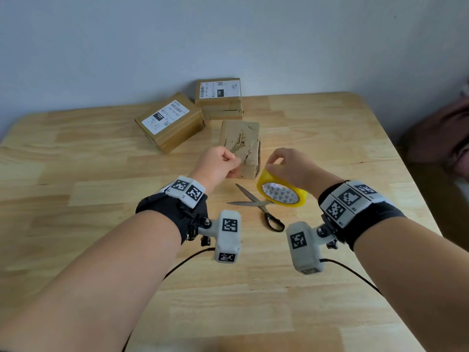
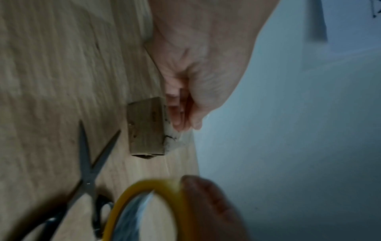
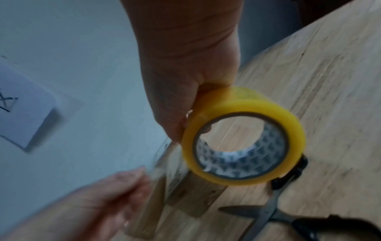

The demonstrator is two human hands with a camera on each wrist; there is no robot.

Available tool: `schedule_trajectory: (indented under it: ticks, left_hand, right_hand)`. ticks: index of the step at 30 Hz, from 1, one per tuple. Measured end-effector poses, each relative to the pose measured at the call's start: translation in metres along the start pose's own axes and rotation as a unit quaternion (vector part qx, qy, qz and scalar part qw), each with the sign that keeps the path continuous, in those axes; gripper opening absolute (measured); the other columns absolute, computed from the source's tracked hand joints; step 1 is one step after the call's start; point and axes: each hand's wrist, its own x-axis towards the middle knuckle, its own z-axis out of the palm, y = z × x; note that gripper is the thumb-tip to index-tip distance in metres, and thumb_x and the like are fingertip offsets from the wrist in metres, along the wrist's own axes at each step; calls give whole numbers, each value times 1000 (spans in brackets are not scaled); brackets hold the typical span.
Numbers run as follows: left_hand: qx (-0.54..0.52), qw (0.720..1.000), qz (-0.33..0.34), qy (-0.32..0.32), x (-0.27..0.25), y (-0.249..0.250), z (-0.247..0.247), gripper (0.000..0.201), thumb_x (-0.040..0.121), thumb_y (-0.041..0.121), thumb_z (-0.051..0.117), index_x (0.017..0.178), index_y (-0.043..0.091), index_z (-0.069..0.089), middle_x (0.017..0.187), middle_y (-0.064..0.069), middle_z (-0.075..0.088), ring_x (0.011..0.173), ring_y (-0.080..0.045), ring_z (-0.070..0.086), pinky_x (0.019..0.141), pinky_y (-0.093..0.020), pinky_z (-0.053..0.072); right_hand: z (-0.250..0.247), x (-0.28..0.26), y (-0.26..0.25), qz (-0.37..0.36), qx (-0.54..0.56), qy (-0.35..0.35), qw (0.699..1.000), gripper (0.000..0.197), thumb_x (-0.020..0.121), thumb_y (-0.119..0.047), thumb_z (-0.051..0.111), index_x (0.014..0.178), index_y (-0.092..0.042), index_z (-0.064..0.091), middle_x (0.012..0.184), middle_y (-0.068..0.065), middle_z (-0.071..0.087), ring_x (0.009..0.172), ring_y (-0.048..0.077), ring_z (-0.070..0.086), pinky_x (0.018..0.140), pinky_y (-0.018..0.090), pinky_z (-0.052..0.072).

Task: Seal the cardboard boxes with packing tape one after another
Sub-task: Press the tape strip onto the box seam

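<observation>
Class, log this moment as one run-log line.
left hand: pinching pulled tape end | right hand: holding yellow tape roll | small box: on table, under tape | scissors: open, idle

Bare wooden table (image 1: pixel 330 138) stretches wide on the near side and along the left and right. Open scissors (image 1: pixel 256 203) lie on it between the wrists, just beside the tape roll (image 1: pixel 281 193). The small box (image 1: pixel 241 146) blocks the centre; behind it two labelled boxes (image 1: pixel 170 120) (image 1: pixel 219 97) sit close together by the wall (image 1: pixel 228 34), closing the far side.
</observation>
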Motion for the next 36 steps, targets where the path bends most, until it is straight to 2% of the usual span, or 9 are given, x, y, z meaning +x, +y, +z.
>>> schedule_trajectory:
  ticks: [3, 7, 12, 17, 21, 24, 27, 31, 36]
  left_hand:
    - [-8, 1000, 14, 12, 6, 7, 3, 5, 92, 7, 60, 93, 3, 60, 82, -7, 67, 68, -10, 65, 60, -14, 53]
    - [-18, 999, -15, 35, 18, 2, 5, 6, 93, 8, 58, 96, 4, 60, 83, -7, 67, 68, -12, 63, 63, -20, 54]
    - [13, 998, -40, 51, 37, -4, 3, 13, 94, 20, 56, 84, 14, 63, 80, 4, 67, 70, -7, 54, 84, -32, 48]
    - [59, 996, -34, 58, 48, -6, 5, 28, 92, 26, 61, 66, 16, 62, 83, -4, 68, 79, -15, 57, 91, -36, 46]
    - [170, 983, -16, 64, 58, -7, 6, 31, 93, 27, 59, 69, 9, 59, 81, -13, 66, 79, -23, 60, 74, -28, 42]
    - [212, 975, -3, 68, 63, -11, 9, 43, 94, 29, 57, 56, 11, 47, 56, -6, 49, 60, -24, 52, 64, -34, 44]
    - [225, 972, -5, 72, 63, -14, 13, 43, 95, 28, 56, 57, 14, 41, 50, 1, 37, 46, -16, 36, 50, -29, 34]
    - [236, 969, -2, 79, 66, -18, 15, 28, 95, 29, 56, 77, 9, 52, 58, 0, 41, 50, -15, 36, 49, -26, 29]
    - [259, 962, -8, 84, 73, -27, 17, 36, 95, 31, 55, 67, 13, 42, 55, 1, 37, 48, -14, 33, 47, -26, 24]
  right_hand:
    - [-5, 11, 14, 6, -66, -20, 998, 25, 94, -37, 55, 106, -17, 62, 117, 8, 60, 96, 23, 55, 72, 31, 42]
    - [-9, 25, 11, -3, -39, -3, 999, 29, 96, -39, 52, 106, -15, 66, 124, 8, 61, 103, 22, 55, 78, 27, 36]
    - [-8, 49, 5, -2, -60, 20, 998, 34, 91, -47, 58, 90, -15, 70, 98, 2, 67, 80, 15, 58, 67, 27, 44]
    - [-6, 71, 3, 19, -114, 16, 993, 39, 87, -53, 60, 84, -15, 71, 84, 0, 68, 74, 15, 63, 58, 26, 48]
    - [-1, 83, 0, 30, -162, -5, 986, 43, 88, -54, 58, 87, -13, 72, 81, 2, 69, 73, 17, 64, 51, 24, 43]
    - [2, 90, 1, 42, -179, -14, 983, 45, 88, -53, 57, 87, -10, 71, 84, 5, 70, 70, 18, 63, 52, 24, 45]
    - [3, 95, 2, 48, -186, -17, 981, 44, 88, -54, 58, 90, -12, 71, 84, 3, 69, 74, 18, 65, 55, 24, 48]
    - [7, 100, 5, 50, -196, -20, 979, 45, 87, -56, 58, 90, -13, 71, 82, 2, 68, 73, 17, 65, 54, 24, 47]
    - [11, 104, 8, 49, -211, -21, 976, 48, 86, -59, 57, 91, -13, 71, 80, 1, 68, 71, 17, 64, 56, 25, 49]
